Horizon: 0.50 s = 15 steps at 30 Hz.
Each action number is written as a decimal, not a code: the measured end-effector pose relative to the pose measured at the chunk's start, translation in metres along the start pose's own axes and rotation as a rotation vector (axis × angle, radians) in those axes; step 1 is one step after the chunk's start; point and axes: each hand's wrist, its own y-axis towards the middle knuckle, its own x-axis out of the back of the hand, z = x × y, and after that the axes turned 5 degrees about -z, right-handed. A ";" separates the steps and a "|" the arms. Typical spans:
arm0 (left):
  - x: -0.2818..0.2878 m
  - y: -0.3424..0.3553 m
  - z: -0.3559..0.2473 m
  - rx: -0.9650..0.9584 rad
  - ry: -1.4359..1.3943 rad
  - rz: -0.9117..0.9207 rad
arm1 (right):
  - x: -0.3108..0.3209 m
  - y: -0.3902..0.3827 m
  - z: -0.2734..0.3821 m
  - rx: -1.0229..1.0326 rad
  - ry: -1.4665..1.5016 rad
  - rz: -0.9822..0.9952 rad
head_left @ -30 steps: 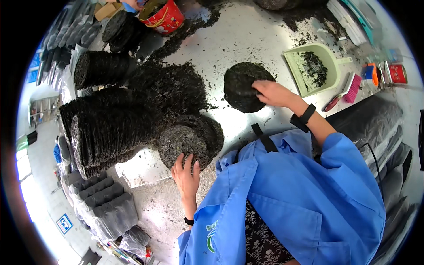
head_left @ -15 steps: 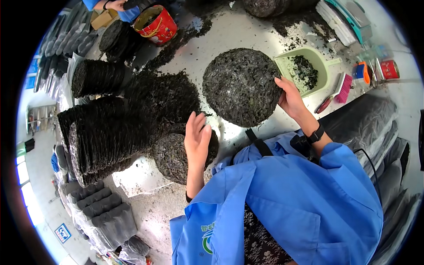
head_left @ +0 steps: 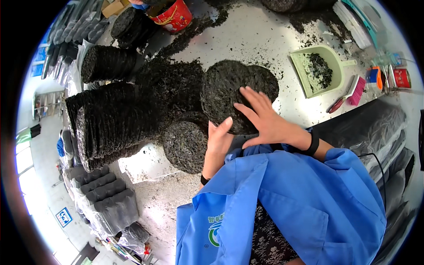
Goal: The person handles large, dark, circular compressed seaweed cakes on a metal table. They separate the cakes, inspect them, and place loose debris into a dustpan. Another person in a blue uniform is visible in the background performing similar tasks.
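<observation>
A round dark disc of dried seaweed is tilted up in front of me. My left hand grips its lower edge, with the thumb on the upper face. Over the disc's right part lies my right hand, its fingers spread and the fingertips on the surface. Behind it a second seaweed disc shows at the right; whether the two touch is hidden. Just left of my left hand sits another round seaweed cake, beside a dark loose heap of seaweed.
Long rows of stacked seaweed discs line the left side. A pale green dustpan with seaweed scraps and a pink-bristled brush lie at the right. A red bucket stands at the far side, near another person's hand. Plastic-wrapped bundles are at lower left.
The disc in my right hand has come left and nearer, and my left hand now grips its lower edge. My right hand has moved onto its face with fingers spread. A second disc shows behind.
</observation>
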 end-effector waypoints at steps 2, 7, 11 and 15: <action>0.002 -0.002 0.002 -0.017 0.001 0.011 | -0.003 0.004 -0.003 -0.004 0.131 0.002; 0.009 -0.005 -0.002 -0.071 0.128 0.002 | 0.011 0.011 -0.013 0.058 0.282 0.076; 0.017 -0.004 -0.003 -0.077 0.117 -0.033 | 0.006 0.007 -0.016 -0.003 0.451 0.033; 0.029 -0.005 -0.007 -0.071 -0.101 -0.146 | 0.011 -0.001 -0.033 -0.262 0.518 -0.311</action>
